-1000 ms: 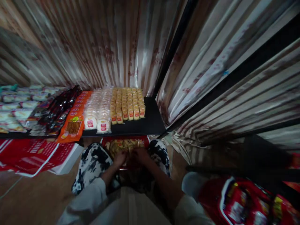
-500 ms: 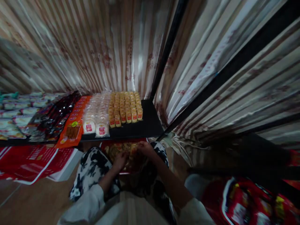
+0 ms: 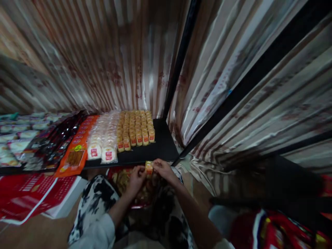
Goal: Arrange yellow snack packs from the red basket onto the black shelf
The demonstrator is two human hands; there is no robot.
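A small, boxy yellow packet (image 3: 148,167) in a shiny wrapper is pinched in the narrowed fingers of your right hand (image 3: 164,169), above the front of a red container (image 3: 137,207) of jumbled yellowish packets (image 3: 121,181); your left hand (image 3: 135,180) curls just beside it, though you cannot tell whether those fingers grip anything. Beyond, a flat black shelf (image 3: 164,140) carries tight rows of similar yellow packets (image 3: 137,131), round white packs (image 3: 109,154) in clear film and a flat orange pouch (image 3: 74,148), backed by a pleated, striped curtain (image 3: 116,52).
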